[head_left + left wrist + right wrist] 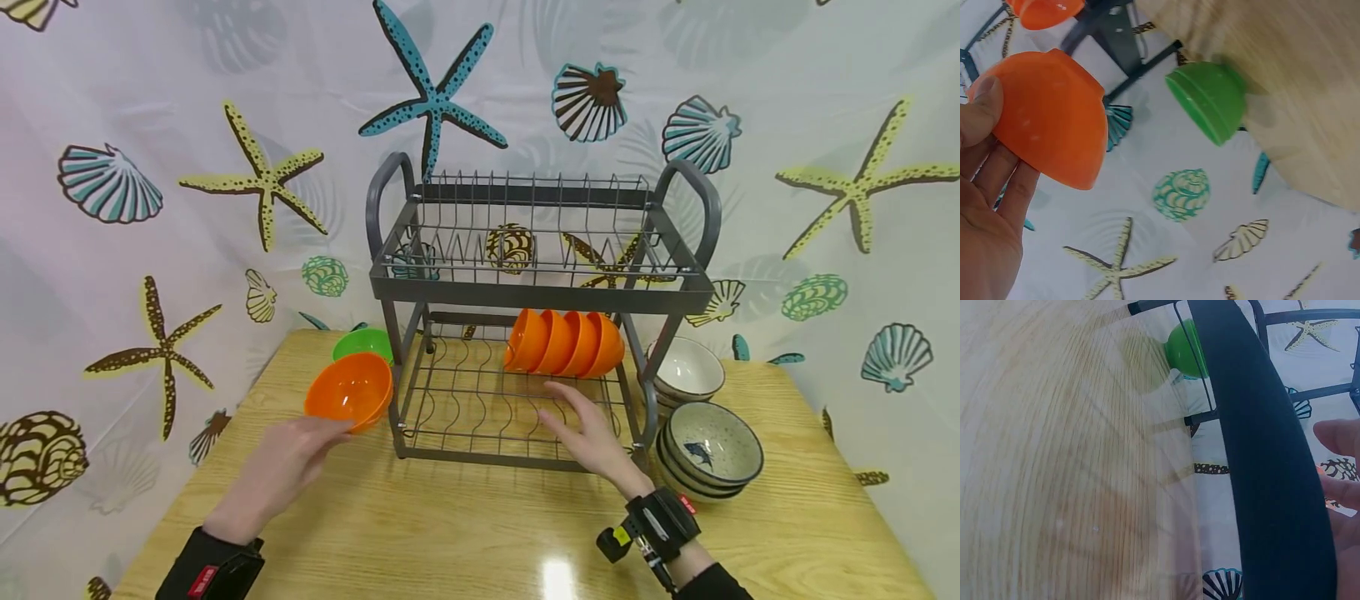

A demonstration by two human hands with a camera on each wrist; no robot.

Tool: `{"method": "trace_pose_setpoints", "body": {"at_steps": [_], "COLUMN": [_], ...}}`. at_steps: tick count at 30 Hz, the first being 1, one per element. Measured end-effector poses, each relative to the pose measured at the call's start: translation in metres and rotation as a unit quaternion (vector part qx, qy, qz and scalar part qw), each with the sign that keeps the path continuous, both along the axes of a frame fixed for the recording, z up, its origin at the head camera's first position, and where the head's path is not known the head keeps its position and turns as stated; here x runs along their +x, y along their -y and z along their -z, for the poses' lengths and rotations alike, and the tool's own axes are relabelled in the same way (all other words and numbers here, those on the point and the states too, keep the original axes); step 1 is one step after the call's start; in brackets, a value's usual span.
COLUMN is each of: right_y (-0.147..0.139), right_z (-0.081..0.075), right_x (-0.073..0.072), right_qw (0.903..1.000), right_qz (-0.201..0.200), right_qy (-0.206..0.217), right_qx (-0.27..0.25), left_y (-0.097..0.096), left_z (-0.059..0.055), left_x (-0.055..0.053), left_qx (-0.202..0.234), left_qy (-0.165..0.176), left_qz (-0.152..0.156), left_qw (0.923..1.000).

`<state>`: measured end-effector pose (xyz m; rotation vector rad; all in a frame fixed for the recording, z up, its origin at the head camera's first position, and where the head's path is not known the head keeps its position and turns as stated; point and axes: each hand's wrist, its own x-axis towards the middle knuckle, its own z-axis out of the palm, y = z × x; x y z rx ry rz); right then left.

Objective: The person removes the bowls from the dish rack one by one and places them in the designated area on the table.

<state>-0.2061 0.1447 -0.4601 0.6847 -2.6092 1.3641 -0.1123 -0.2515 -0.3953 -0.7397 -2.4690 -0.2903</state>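
Observation:
My left hand (288, 462) pinches an orange bowl (347, 390) by its rim, thumb on one side and fingers on the other, left of the dish rack (543, 293). In the left wrist view the same orange bowl (1054, 119) is tilted in the hand. Several orange bowls (564, 343) stand on edge in a row on the rack's lower tier, at the right. My right hand (592, 437) hovers before that tier, thumb and fingers apart, holding nothing. A green bowl (363, 343) sits behind the held bowl, and shows also in the left wrist view (1210, 97).
Right of the rack stand stacked ceramic bowls: a white bowl (686, 368) on top at the back, a speckled bowl (712, 446) in front. The rack's upper tier (540, 229) has upright wire dividers. A patterned cloth (187, 67) hangs behind the wooden table (435, 525).

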Motion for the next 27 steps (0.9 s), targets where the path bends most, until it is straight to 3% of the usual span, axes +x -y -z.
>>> {"method": "trace_pose_setpoints", "body": {"at_steps": [4, 12, 19, 27], "right_y": [0.000, 0.001, 0.001, 0.000], "right_z": [0.002, 0.004, 0.003, 0.002], "right_x": [0.000, 0.001, 0.005, 0.005], "right_qw": [1.0000, 0.9997, 0.9986, 0.9980], "right_qz": [0.000, 0.007, 0.010, 0.017], "right_qy": [-0.006, -0.024, -0.052, -0.061], "right_qx": [0.001, 0.001, 0.002, 0.001], "left_y": [0.010, 0.022, 0.023, 0.019], "left_z": [0.010, 0.035, 0.062, 0.074], "left_x": [-0.003, -0.018, -0.036, -0.044], "left_qx": [-0.008, -0.025, -0.026, -0.020], "left_qy": [0.011, 0.067, 0.098, 0.140], "left_qz": [-0.038, -0.106, -0.115, -0.140], "left_qw": [0.9992, 0.9918, 0.9881, 0.9800]}}
